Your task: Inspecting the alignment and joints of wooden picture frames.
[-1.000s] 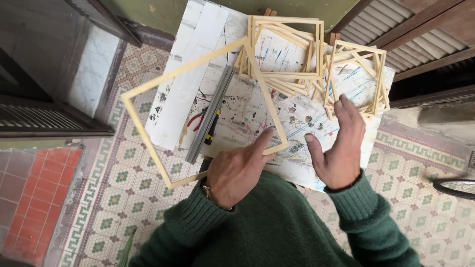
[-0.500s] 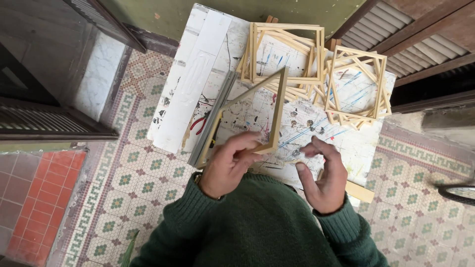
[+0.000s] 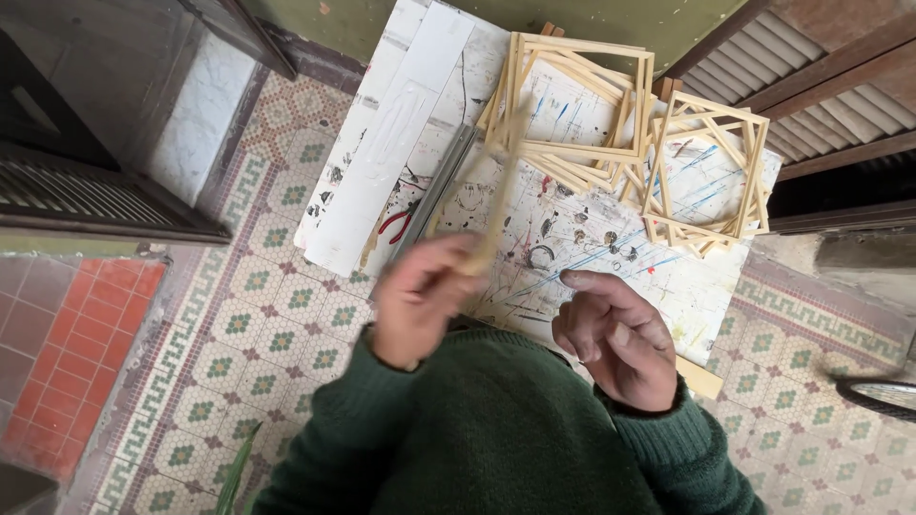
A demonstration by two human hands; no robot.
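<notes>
My left hand (image 3: 420,298) grips a light wooden frame (image 3: 498,191) by its near corner. The frame is blurred and stands almost edge-on above the paint-stained white table (image 3: 611,248). My right hand (image 3: 615,334) hovers to the right of it over the table's near edge, fingers curled, holding nothing. Two stacks of similar wooden frames lie on the far side of the table, one in the middle (image 3: 577,105) and one at the right (image 3: 706,172).
Red-handled pliers (image 3: 396,224) and a grey metal bar (image 3: 434,195) lie on the table's left part beside white boards (image 3: 382,153). Patterned tiles (image 3: 258,315) cover the floor. Dark shutters stand at the left and a louvred door at the right.
The large frame lay flat on the table under both hands. My left hand has lifted and turned it until it stands nearly edge-on. My right hand let go and drew back.
</notes>
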